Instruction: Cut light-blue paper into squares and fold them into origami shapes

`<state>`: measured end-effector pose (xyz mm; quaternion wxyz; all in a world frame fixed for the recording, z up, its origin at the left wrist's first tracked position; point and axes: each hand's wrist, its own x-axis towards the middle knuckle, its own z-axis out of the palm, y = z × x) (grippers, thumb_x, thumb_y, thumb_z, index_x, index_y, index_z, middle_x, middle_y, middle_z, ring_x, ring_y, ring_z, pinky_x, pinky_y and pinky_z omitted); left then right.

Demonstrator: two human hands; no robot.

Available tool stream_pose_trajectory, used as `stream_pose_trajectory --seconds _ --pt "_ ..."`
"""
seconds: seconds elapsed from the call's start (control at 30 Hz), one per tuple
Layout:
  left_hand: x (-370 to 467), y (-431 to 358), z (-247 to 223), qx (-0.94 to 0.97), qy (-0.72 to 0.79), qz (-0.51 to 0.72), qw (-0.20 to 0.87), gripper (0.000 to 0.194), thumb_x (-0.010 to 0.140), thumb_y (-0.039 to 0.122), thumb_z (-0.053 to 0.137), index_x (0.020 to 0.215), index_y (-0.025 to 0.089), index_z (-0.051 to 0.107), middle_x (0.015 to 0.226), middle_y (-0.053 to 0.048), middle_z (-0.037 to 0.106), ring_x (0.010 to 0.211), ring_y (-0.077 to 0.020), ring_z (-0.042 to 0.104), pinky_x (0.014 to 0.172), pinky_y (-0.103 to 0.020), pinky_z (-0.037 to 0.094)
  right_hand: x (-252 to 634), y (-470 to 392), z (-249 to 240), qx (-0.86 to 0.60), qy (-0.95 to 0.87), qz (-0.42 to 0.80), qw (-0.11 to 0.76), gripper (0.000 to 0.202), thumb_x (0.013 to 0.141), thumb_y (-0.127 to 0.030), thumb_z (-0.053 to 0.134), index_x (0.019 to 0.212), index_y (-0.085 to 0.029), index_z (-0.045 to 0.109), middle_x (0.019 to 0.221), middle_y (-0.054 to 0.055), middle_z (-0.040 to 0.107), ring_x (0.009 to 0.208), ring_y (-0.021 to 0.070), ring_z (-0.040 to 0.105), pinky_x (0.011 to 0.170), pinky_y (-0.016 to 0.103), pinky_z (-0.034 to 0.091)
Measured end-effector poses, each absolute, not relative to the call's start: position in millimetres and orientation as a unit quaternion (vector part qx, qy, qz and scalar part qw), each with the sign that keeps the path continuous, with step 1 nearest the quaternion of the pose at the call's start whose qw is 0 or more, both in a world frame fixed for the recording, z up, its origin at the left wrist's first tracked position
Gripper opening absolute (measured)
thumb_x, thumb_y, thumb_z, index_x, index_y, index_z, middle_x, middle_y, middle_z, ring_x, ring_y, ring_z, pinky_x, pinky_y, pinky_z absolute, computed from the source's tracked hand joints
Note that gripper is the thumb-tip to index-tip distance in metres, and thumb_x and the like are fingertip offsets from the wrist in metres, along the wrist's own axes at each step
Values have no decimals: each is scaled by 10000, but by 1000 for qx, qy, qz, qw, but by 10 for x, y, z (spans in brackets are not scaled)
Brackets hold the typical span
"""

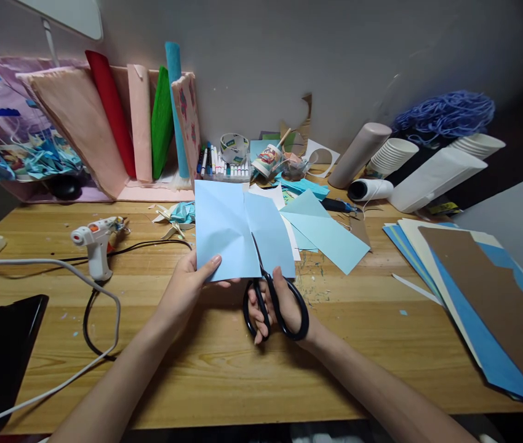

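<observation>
My left hand (200,271) grips the lower left corner of a light blue sheet of paper (222,224), thumb on top and fingers beneath. Creases run across the sheet. In my right hand (280,301) is a pair of black-handled scissors (299,311), its fingers through the loops. The blades point away from me and lie across the paper right of its middle, where a slit runs up to the top edge. Part of the lower blade is hidden by the paper. Behind it lie pale blue paper pieces (330,237) on the wooden table (224,381).
A white glue gun (98,246) with its cord stands at left, near a black tablet (3,351). Stacked coloured sheets (487,295) lie at right. Along the wall are crepe paper rolls (111,117), markers (218,161), paper cups (393,157) and blue yarn (446,114).
</observation>
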<state>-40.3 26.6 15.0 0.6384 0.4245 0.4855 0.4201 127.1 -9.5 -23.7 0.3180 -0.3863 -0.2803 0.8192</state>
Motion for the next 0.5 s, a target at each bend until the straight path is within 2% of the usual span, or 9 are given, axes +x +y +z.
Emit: stream_pose_trajectory --seconds 0.13,0.23,0.5 --pt "-470 317 177 422 521 412 617 357 677 350 675 923 124 548 757 -36 680 557 -169 650 544 -255 528 1378 -93 -76 -369 -278 847 262 789 667 -825 177 722 -121 529 461 -10 518 355 117 544 436 287 507" --pt "-499 331 215 434 520 383 628 357 662 349 684 904 123 552 676 -15 661 553 -178 647 524 -256 524 1470 -76 20 -366 -283 855 232 804 720 -784 154 766 -98 570 496 10 537 416 142 591 484 278 497" --pt "-413 267 192 425 495 385 652 311 690 347 662 871 121 549 680 -27 664 564 -159 642 537 -237 523 1532 -40 53 -382 -301 843 230 842 751 -753 86 805 -82 591 535 42 575 466 146 602 522 259 465"
